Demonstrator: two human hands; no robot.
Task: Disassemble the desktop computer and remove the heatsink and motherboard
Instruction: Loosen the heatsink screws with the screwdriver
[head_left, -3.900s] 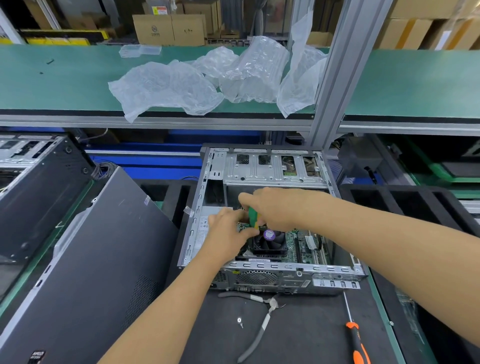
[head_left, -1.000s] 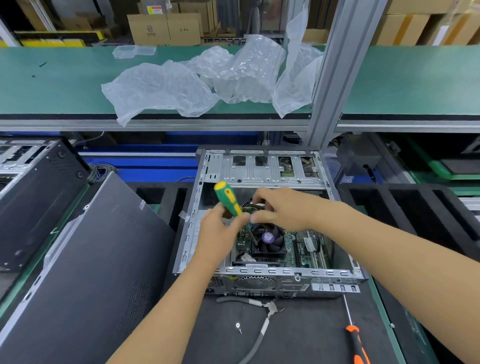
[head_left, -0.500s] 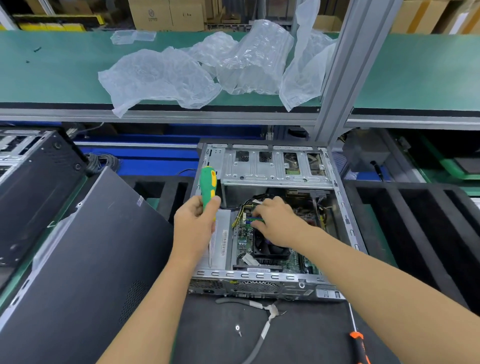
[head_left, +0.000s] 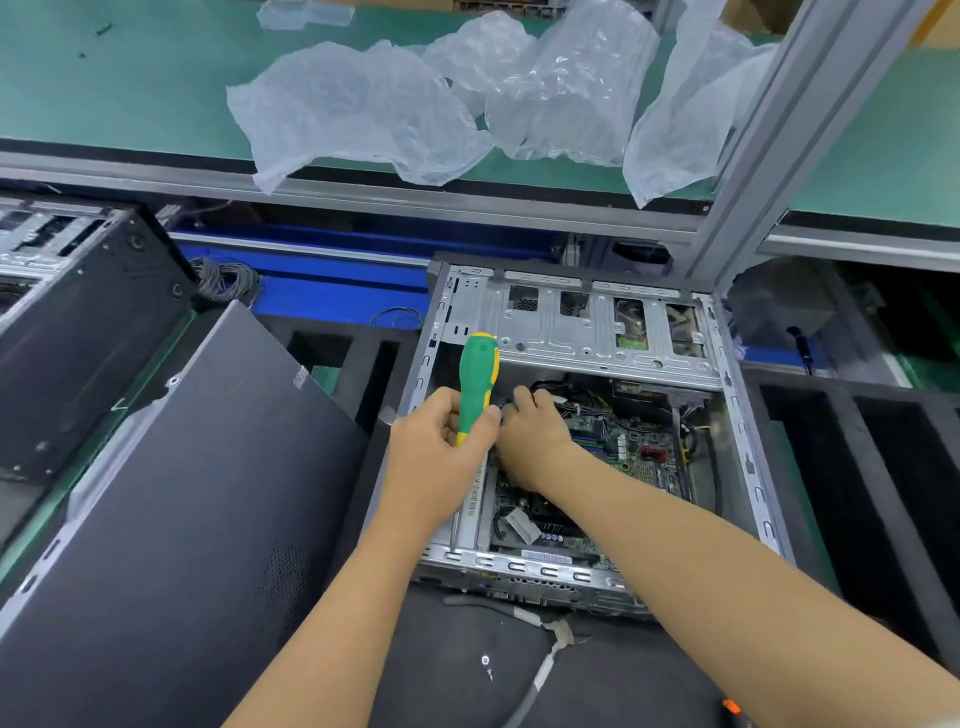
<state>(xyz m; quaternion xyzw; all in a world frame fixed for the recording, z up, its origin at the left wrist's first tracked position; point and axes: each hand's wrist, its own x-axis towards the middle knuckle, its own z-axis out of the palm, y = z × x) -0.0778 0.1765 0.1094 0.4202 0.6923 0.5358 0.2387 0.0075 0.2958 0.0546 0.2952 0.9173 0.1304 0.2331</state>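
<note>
My left hand (head_left: 441, 447) is curled round a green-and-yellow screwdriver (head_left: 477, 387), handle end up toward the top of the frame, long axis near vertical with a slight lean right; the shaft runs down behind the hand, tip hidden. My right hand (head_left: 530, 434) sits just right of it, reaching into the open computer case (head_left: 748, 462), fingers bent down among the cables (head_left: 582, 402); can't tell whether they grip anything. The case lies at centre frame, open side up, long axis running away from me. Motherboard (head_left: 631, 449) is flat on its floor, still inside. Heatsink mostly hidden under my right forearm. Drive cage (head_left: 576, 332) spans the far end. Dark side panel (head_left: 171, 499) leans at lower left. Pliers (head_left: 550, 644) and a loose screw (head_left: 485, 660) lie on the dark surface (head_left: 441, 675) near me. Plastic bags (head_left: 363, 114) sit on the green shelf (head_left: 104, 88) across the top.
</note>
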